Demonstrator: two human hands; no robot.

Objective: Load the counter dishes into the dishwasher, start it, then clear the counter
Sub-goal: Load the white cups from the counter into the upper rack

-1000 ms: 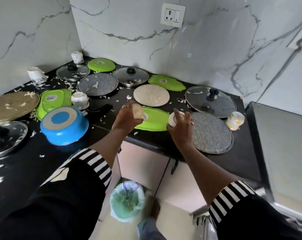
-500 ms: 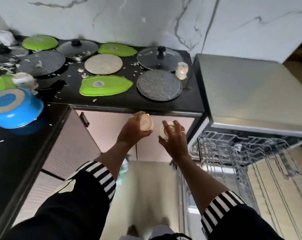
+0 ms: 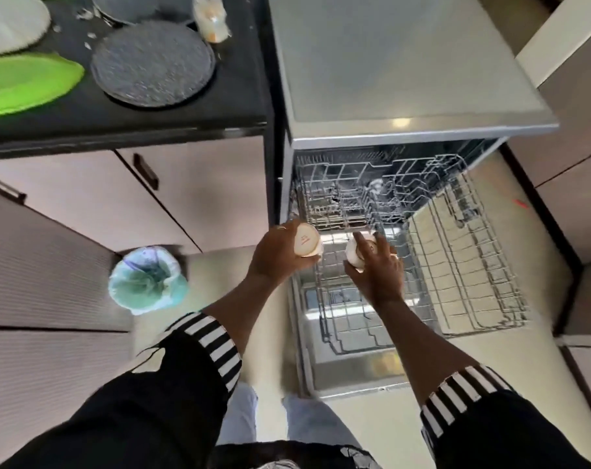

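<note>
Gripping L cup [image 3: 307, 239] in L hand [image 3: 276, 257] by rack [image 3: 456, 265] — R hand [image 3: 378, 270] grips, half-hides R cup [image 3: 354, 257].

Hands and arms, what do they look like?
The left sleeve and right sleeve are black with black-and-white striped cuffs; forearms are bare. No gloves on the left hand, which shows a ring, or the right hand.

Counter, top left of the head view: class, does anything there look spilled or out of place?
Yes. Small white scraps lie loose on the black counter, between the grey plate and the white plate. They look like spilled debris, not dishes. Blur hides what they are.
</note>
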